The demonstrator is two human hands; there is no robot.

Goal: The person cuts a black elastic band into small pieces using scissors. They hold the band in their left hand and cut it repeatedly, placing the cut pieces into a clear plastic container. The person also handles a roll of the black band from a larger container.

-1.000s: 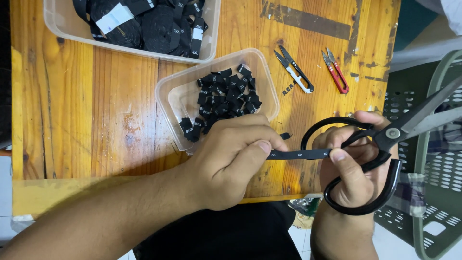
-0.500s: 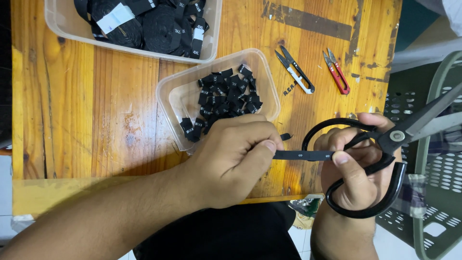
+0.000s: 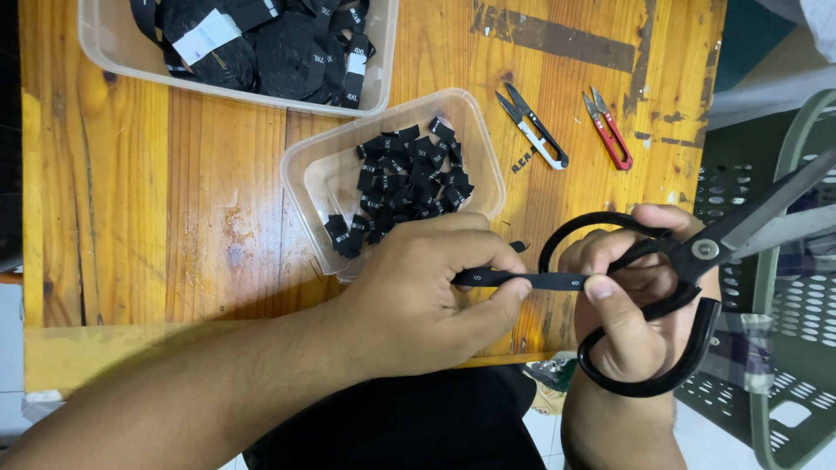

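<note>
Left hand (image 3: 418,292) comes in from the lower left, forearm stretched across, fingers curled and thumb pressed in a tight pinch. Right hand (image 3: 631,296) sits just beside it, wrist rising from below, fingers bent, thumb pointing left.

Over the last second the right hand (image 3: 631,305) drifted slightly down and outward, carrying the large black scissors (image 3: 697,261) with it, so the blades pointed a little further off past the table edge. The black label strip (image 3: 522,280) pinched in the left hand (image 3: 427,292) came to show a longer stretch between the two hands, and the right thumb slid along its end.
</note>
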